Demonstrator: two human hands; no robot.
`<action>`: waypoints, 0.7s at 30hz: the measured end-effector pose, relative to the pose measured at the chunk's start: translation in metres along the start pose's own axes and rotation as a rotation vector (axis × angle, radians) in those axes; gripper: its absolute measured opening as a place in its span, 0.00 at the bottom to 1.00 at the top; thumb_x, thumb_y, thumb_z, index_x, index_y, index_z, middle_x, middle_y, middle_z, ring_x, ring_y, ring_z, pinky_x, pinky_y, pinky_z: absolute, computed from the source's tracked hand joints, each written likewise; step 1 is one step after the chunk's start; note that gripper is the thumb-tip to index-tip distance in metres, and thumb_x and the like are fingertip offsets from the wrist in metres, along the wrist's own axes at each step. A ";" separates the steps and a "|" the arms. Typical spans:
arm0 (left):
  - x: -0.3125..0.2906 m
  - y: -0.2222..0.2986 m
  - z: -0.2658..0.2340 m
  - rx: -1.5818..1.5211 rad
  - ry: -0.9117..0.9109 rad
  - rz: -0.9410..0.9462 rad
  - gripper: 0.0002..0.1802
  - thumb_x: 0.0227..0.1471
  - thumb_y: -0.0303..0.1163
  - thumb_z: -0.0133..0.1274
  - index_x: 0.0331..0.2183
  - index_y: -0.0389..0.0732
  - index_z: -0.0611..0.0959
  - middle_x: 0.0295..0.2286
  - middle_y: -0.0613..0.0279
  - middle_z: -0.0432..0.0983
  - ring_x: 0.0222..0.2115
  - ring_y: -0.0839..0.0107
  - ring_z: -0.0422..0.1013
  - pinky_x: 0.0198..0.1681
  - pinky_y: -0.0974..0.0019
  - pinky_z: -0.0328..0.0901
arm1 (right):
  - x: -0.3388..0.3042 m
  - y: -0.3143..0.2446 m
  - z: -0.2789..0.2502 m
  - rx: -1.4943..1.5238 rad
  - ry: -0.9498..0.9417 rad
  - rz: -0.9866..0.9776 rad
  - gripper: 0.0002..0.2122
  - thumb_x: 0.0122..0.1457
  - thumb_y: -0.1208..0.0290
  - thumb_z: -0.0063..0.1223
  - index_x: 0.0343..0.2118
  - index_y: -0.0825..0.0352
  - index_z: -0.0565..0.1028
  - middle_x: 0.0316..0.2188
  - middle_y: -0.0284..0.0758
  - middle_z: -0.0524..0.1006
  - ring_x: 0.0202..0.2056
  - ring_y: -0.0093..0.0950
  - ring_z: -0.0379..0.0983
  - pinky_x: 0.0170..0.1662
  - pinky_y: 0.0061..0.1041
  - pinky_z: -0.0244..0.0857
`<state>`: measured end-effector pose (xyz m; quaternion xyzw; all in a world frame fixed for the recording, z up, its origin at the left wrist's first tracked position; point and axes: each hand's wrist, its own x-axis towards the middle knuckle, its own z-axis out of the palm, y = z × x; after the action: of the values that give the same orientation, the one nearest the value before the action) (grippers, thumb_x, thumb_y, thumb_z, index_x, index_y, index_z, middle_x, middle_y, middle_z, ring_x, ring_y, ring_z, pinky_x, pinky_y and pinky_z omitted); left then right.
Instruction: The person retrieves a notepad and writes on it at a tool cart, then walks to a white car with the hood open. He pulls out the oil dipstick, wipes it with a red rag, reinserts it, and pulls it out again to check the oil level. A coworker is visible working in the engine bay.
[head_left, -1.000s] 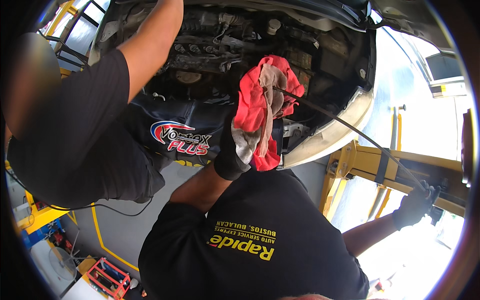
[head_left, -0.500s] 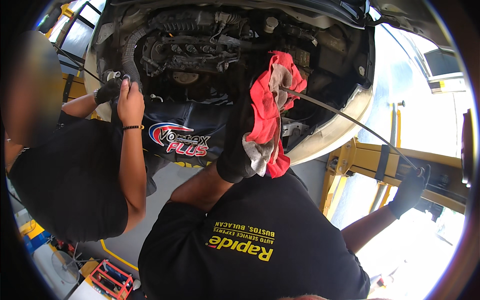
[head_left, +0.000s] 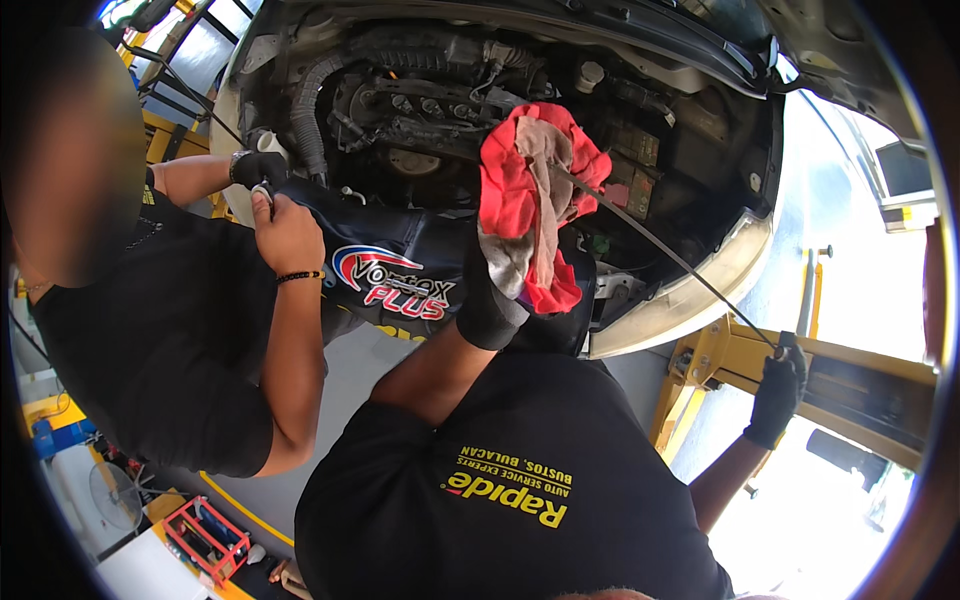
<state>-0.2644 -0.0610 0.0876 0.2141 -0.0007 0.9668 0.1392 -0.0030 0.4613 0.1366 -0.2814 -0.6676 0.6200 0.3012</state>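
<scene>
My left hand (head_left: 492, 312), in a black glove, is mostly hidden under a bunched red cloth (head_left: 508, 185) with greyish-brown cloth (head_left: 545, 200) folded in it. It holds this bundle up over the front of an open engine bay. A long thin metal rod (head_left: 680, 262) runs out of the bundle, slanting down to the right. Around the rod's outer end closes my right hand (head_left: 782, 385), also black-gloved. The rod's other end is lost among the folds of cloth.
At the left, a co-worker's bare hand (head_left: 285, 235) holds a small pale thing beside their gloved hand (head_left: 260, 170). Behind the cloth lies the engine (head_left: 420, 105). A dark cover (head_left: 400, 250) drapes the car's front. A yellow lift arm (head_left: 740, 350) stands at right, a red tool caddy (head_left: 205, 540) lower left.
My right hand has come in toward the cloth bundle, so less of the rod shows between my hands. The bundle has shifted left relative to the engine. The view has turned slightly.
</scene>
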 end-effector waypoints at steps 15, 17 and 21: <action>-0.010 0.053 -0.014 0.422 0.014 0.167 0.41 0.68 0.26 0.61 0.75 0.42 0.61 0.69 0.57 0.67 0.65 0.62 0.71 0.67 0.55 0.71 | -0.028 0.035 0.073 0.091 -0.175 0.220 0.07 0.67 0.81 0.59 0.46 0.68 0.83 0.40 0.33 0.84 0.39 0.19 0.79 0.46 0.19 0.73; 0.022 0.044 0.006 0.693 0.307 0.203 0.45 0.67 0.33 0.64 0.75 0.41 0.59 0.70 0.56 0.65 0.65 0.58 0.71 0.68 0.53 0.70 | -0.035 0.041 0.080 0.068 -0.309 0.235 0.07 0.64 0.83 0.59 0.43 0.68 0.83 0.38 0.33 0.85 0.38 0.20 0.79 0.45 0.19 0.73; 0.034 0.061 0.004 1.765 0.362 0.227 0.48 0.67 0.45 0.64 0.76 0.41 0.59 0.70 0.55 0.65 0.65 0.52 0.70 0.68 0.50 0.69 | -0.068 0.020 0.129 -0.374 -0.625 0.251 0.09 0.59 0.83 0.61 0.42 0.71 0.87 0.36 0.35 0.86 0.33 0.22 0.80 0.40 0.24 0.75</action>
<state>-0.3090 -0.1104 0.1089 0.0866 0.7412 0.6427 -0.1734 -0.0547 0.3271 0.1066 -0.2082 -0.7891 0.5756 -0.0516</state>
